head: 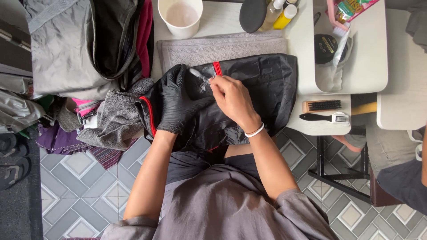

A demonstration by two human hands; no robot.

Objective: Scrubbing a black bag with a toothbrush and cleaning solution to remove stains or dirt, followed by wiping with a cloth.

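Observation:
A black bag (262, 89) with red trim lies on a grey towel (222, 46) at the table's near edge. My left hand (175, 100), in a black glove, presses flat on the bag's left part and holds the fabric down. My bare right hand (231, 100), with a white band on the wrist, pinches a small clear-handled brush (199, 74). Its head rests on the black fabric next to the red strip (217, 68). Whitish foam or wet shine shows on the fabric under the brush.
A white cup (180, 17) stands at the back. Bottles (278, 13) and a black pad (252, 14) sit beside it. Two brushes (322, 111) lie on the right. A grey backpack (84, 44) and a grey cloth (118, 118) are on the left. Another person sits at far right (396, 169).

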